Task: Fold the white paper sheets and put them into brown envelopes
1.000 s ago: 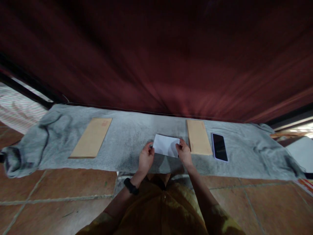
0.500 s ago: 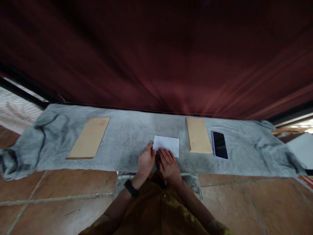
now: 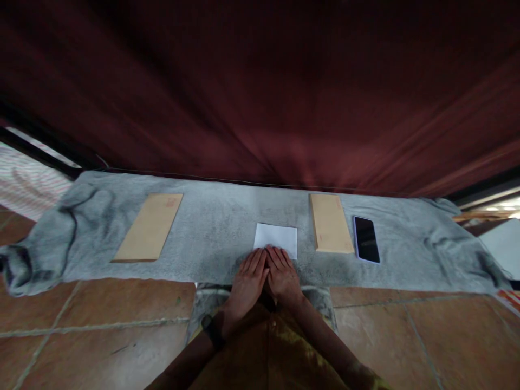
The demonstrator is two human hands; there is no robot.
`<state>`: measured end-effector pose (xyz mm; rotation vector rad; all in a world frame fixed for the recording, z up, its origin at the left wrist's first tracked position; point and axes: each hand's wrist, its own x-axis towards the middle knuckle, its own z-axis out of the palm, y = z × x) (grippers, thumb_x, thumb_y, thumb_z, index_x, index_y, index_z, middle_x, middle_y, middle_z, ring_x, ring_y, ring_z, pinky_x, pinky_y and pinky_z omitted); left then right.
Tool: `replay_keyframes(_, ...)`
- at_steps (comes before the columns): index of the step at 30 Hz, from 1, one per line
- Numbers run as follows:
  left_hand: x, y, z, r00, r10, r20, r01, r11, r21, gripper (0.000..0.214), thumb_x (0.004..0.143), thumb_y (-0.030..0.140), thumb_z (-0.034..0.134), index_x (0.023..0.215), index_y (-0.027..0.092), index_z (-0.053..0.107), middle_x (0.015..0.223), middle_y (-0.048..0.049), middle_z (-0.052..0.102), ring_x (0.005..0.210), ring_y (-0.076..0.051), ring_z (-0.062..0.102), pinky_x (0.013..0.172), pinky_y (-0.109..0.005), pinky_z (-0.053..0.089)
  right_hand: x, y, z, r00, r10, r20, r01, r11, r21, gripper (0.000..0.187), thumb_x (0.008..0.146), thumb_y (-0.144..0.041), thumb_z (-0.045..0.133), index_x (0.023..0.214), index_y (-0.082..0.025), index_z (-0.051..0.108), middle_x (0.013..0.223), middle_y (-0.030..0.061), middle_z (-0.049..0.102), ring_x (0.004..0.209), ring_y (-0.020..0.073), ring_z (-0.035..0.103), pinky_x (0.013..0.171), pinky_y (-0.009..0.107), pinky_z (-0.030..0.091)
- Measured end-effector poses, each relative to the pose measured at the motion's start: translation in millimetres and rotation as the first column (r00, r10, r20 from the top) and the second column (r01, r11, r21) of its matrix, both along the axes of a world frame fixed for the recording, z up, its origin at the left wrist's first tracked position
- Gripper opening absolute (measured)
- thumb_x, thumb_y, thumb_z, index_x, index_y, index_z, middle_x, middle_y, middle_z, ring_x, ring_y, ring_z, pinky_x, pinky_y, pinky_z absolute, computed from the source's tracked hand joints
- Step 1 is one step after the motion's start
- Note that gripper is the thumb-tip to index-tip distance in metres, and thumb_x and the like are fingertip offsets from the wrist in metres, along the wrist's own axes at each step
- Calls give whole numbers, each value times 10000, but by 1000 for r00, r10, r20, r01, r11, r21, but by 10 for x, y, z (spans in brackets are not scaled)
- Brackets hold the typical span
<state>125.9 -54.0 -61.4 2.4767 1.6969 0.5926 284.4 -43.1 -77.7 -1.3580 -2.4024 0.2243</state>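
A white folded sheet of paper (image 3: 277,234) lies flat on the grey cloth in front of me. Its near edge is under the fingers of both hands. My left hand (image 3: 247,279) rests palm down on the lower left part, fingers stretched out. Beside it, my right hand (image 3: 283,275) also lies flat, its fingertips on the lower middle of the paper. The two hands touch or nearly touch at the index fingers. Neither one grips anything that I can see. The paper under the fingers is hidden.
The grey cloth (image 3: 219,216) covers a long narrow surface. A brown envelope (image 3: 150,227) lies on the left, with brown envelopes in a stack (image 3: 331,223) to the right. Beyond these is a phone (image 3: 366,239). A dark red curtain (image 3: 260,108) hangs along the far edge.
My left hand has gone from pinching the paper's left edge to lying flat on its lower edge, beside my right hand. The right hand has barely moved.
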Motion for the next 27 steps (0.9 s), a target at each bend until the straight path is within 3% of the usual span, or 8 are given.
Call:
replay_keyframes(5,-57,-99,-46,998,-8,-60,7,1000,-16,523,1018,369,443,1462,94,474,1518,-160,505,1431,-280,447,1192,-463,361,23,-9,-1,1000,0,17,0,1000,-5,563,965,-190,466,1524,-139,424,1581,100,421,1471,257,363,1238,492,260)
replay_keyframes(15,-117,-109,-38,997,8,-80,-9,1000,-12,556,996,387,485,1472,101,481,1528,-162,486,1452,-283,416,1212,-458,329,147,-72,73,997,-60,38,60,998,5,464,1025,-241,441,1478,-155,487,1548,92,474,1445,243,409,1231,475,273)
replay_keyframes(21,-205,-108,-36,996,14,-90,-14,1000,-1,566,995,376,485,1487,99,459,1528,-160,487,1457,-281,409,1213,-461,324,344,-129,78,993,-103,59,102,995,12,485,1049,-249,403,1522,-143,411,1563,107,449,1460,238,389,1225,477,279)
replay_keyframes(27,-188,-62,18,993,34,-116,-38,999,-33,491,1010,350,444,1419,97,538,1494,-159,530,1430,-271,451,1213,-458,322,530,-173,-6,989,-130,68,129,991,23,523,1054,-266,386,1561,-145,341,1553,117,462,1455,241,403,1221,476,295)
